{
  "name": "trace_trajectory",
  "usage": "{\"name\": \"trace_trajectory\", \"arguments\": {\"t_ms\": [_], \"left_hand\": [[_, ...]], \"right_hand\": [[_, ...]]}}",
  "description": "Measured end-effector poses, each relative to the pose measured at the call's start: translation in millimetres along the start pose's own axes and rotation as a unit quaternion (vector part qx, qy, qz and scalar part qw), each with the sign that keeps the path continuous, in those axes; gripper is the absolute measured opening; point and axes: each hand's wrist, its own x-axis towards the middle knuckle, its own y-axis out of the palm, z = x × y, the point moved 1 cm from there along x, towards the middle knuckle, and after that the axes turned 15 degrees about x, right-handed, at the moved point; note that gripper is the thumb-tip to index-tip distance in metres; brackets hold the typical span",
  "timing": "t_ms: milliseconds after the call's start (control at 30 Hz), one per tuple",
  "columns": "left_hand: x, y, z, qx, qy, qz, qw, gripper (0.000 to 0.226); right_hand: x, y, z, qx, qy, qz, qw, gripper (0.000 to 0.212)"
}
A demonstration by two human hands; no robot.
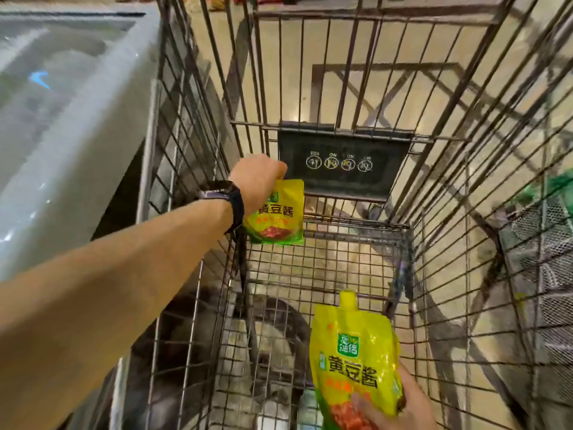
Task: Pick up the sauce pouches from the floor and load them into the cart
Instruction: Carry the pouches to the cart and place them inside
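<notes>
Yellow pouch (274, 212) hangs upright inside cart (356, 231), top pinched by left hand (257, 178); right hand (403, 405) grips second pouch (353, 352), spout up.

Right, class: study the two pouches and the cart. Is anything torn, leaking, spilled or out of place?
Nothing stands out. The left hand holds the first pouch by its top inside the cart; the right hand grips the second pouch low down. Both look whole, and no sauce shows on the wire.
</notes>
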Motion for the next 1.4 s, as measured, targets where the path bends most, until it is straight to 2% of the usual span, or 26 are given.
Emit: {"name": "trace_trajectory", "arguments": {"t_ms": [133, 233, 300, 333, 400, 467, 500, 567, 600, 633, 700, 767, 900, 967, 1033, 1133, 1200, 1267, 1333, 1400], "left_hand": [[-7.2, 9.7, -10.0, 0.076, 0.000, 0.052, 0.996, 0.038], [-9.3, 17.8, -3.7, 0.045, -0.022, 0.053, 0.997, 0.040], [-9.5, 22.2, -1.9, 0.045, -0.020, 0.048, 0.998, 0.045], [-10.3, 22.6, -2.2, 0.040, -0.015, 0.038, 0.998, 0.051], [-13.2, 13.6, -4.5, -0.002, 0.024, -0.026, 0.999, 0.060], [-18.2, -2.7, -13.2, -0.102, 0.124, -0.072, 0.984, 0.056], [-22.5, -11.9, -20.2, -0.174, 0.182, -0.034, 0.967, 0.052], [-30.8, -24.4, -37.1, -0.289, 0.258, 0.116, 0.915, 0.047], [-30.2, -24.9, -42.5, -0.317, 0.263, 0.157, 0.898, 0.047], [-27.1, -25.2, -44.5, -0.324, 0.256, 0.152, 0.898, 0.047], [-20.6, -29.0, -38.8, -0.295, 0.235, 0.037, 0.925, 0.040], [-18.5, -34.8, -32.8, -0.262, 0.224, -0.057, 0.937, 0.029], [-20.0, -46.9, -53.2, -0.149, 0.252, -0.130, 0.947, 0.025], [-18.6, -38.1, -64.4, -0.081, 0.218, -0.123, 0.965, 0.035], [-16.4, -21.0, -66.2, -0.049, 0.160, -0.090, 0.982, 0.039], [-14.7, -1.9, -66.9, -0.023, 0.124, -0.079, 0.989, 0.035], [-11.5, -0.6, -59.0, -0.006, 0.134, -0.106, 0.985, 0.037], [-6.2, -3.1, -39.3, 0.005, 0.113, -0.128, 0.985, 0.047], [-2.9, -1.5, -14.5, 0.016, 0.086, -0.099, 0.991, 0.059], [-4.4, 6.9, 3.6, -0.005, 0.054, -0.032, 0.998, 0.064]], "right_hand": [[-1.6, 4.8, 24.9, -0.012, -0.039, -0.018, 0.999, 0.061], [4.8, 9.6, 40.1, 0.024, -0.021, 0.057, 0.998, 0.072], [12.4, 8.7, 41.9, 0.020, -0.011, 0.062, 0.998, 0.090], [15.2, 12.9, 45.7, 0.014, -0.007, 0.059, 0.998, 0.090], [22.4, 18.9, 59.9, 0.003, -0.010, 0.053, 0.999, 0.071], [35.6, 23.9, 75.9, 0.002, -0.020, 0.061, 0.998, 0.065], [43.5, 26.2, 85.2, -0.004, -0.029, 0.066, 0.997, 0.062], [57.8, 33.4, 105.8, -0.023, -0.064, 0.071, 0.995, 0.053], [64.4, 36.9, 114.6, -0.030, -0.079, 0.069, 0.994, 0.050], [71.3, 39.6, 122.5, -0.028, -0.094, 0.075, 0.992, 0.049], [83.5, 44.8, 137.3, -0.023, -0.108, 0.088, 0.990, 0.046], [95.4, 48.6, 153.5, -0.027, -0.137, 0.085, 0.987, 0.042], [112.6, 59.3, 198.7, -0.055, -0.259, 0.070, 0.962, 0.043], [123.2, 68.7, 212.5, -0.150, -0.315, 0.081, 0.934, 0.040], [138.0, 80.8, 215.3, -0.295, -0.344, 0.076, 0.888, 0.026], [158.7, 98.1, 207.4, -0.475, -0.306, 0.070, 0.822, 0.009], [167.6, 103.7, 200.0, -0.515, -0.291, 0.068, 0.804, 0.006], [175.7, 102.1, 198.4, -0.506, -0.307, 0.063, 0.804, 0.011], [182.2, 99.1, 201.9, -0.505, -0.310, 0.073, 0.802, 0.013], [187.8, 97.4, 207.4, -0.510, -0.303, 0.087, 0.800, 0.014]]}}
